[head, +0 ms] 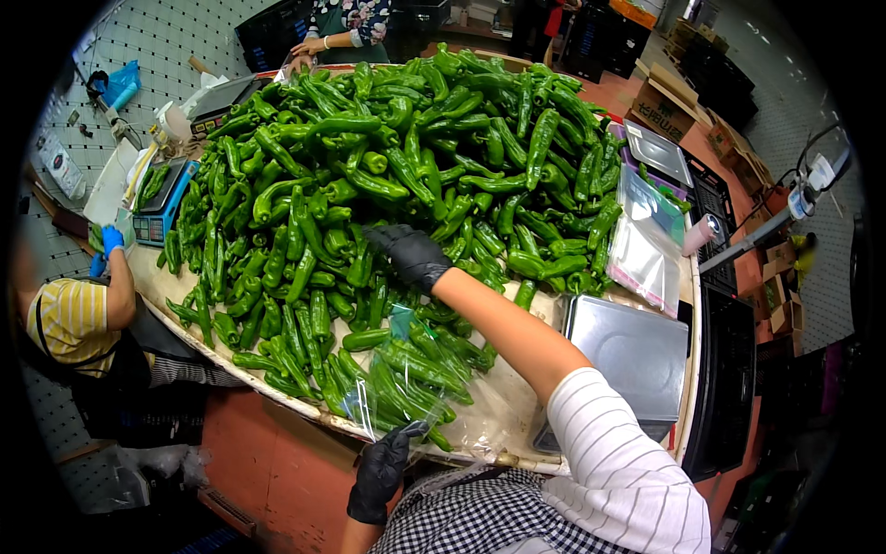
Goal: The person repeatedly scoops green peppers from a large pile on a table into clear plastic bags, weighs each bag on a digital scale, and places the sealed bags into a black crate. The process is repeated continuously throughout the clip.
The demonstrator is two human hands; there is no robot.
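Observation:
A large heap of long green peppers (387, 166) covers the table (163, 298). My right hand (408, 256), in a black glove, reaches into the middle of the heap; its fingertips touch the peppers, and whether they grip one cannot be told. At the near edge my left hand (382, 467), also black-gloved, pinches the rim of a clear plastic bag (477, 422). Green peppers lie under or inside the transparent film; which of them are inside is unclear. To the right of my right forearm sits a scale with a metal pan (626, 353).
Clear bags (644, 256) are stacked at the right, near a pink cylinder (700, 235) and a metal tray (657, 152). A blue scale (163, 201) stands left, beside a co-worker in blue gloves (111, 239). Another person's hands (308, 50) are across the table. Black crates (727, 388) adjoin the right edge.

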